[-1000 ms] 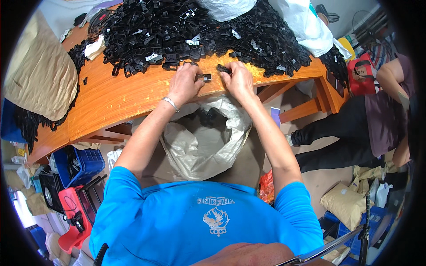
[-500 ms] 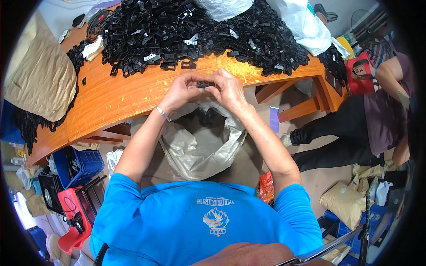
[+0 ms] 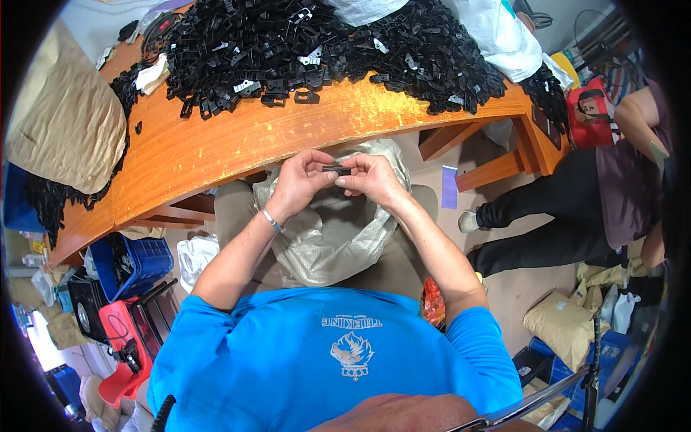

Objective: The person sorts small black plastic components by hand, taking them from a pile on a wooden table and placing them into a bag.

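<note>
Between my two hands is a small black plastic part (image 3: 336,170), pinched at both ends by the fingertips. My left hand (image 3: 304,180), with a silver bracelet at its wrist, grips it from the left. My right hand (image 3: 371,178) has thumb and fingers closed on its other end. Fingers cover much of the part, so its exact shape is hard to make out. Just below the hands an open whitish woven sack (image 3: 327,255) sits between my knees. Beyond them, a big pile of black plastic parts (image 3: 266,50) covers the far side of the wooden table (image 3: 216,147).
A brown paper sack (image 3: 68,115) stands on the table's left end. Blue crate (image 3: 147,263) and red chair (image 3: 126,338) are at the lower left. To the right stands another person (image 3: 626,187), near a red bag (image 3: 592,115). White bags (image 3: 504,43) lie against the pile.
Both hands have come down and back from the table edge, toward me and over the sack. The black part is still between them and now looks thinner, turned edge-on.
</note>
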The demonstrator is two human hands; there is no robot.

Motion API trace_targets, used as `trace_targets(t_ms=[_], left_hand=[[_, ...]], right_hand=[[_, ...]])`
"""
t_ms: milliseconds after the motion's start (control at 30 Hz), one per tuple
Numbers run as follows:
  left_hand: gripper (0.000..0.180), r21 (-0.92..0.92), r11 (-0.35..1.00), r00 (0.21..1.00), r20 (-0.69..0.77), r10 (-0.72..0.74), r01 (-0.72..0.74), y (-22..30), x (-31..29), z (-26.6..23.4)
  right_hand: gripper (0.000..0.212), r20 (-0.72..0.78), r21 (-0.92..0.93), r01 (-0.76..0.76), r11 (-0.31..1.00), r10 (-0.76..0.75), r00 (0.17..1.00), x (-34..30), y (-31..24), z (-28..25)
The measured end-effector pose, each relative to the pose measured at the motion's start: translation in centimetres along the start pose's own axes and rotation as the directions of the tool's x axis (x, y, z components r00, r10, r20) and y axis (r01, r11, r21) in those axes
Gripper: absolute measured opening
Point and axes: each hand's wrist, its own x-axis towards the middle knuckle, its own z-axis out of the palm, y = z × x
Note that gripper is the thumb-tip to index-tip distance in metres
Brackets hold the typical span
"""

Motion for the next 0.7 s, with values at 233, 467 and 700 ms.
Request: trace_targets(t_ms=[233, 467, 700], left_hand=[[0.03, 0.042, 0.999, 0.999, -0.036, 0.01, -0.008, -1.0, -0.4, 0.1], [0.024, 0.056, 0.998, 0.999, -0.036, 0.019, -0.017, -2.6, -0.3, 0.0], [0.024, 0.771, 0.521, 0.906, 0.17, 0.388, -0.367, -0.3, -1.1, -0.7]], right_hand=[[0.029, -0.042, 0.005, 0.024, 1.0, -0.023, 0.999, -0.7, 1.2, 0.5], [0.027, -0.093, 0.044, 0.115, 0.992, -0.111, 0.99, -0.7, 3.3, 0.9], [0.033, 0.029, -0.489, 0.03, 0.872, -0.018, 0.999, -0.3, 4.9, -0.7]])
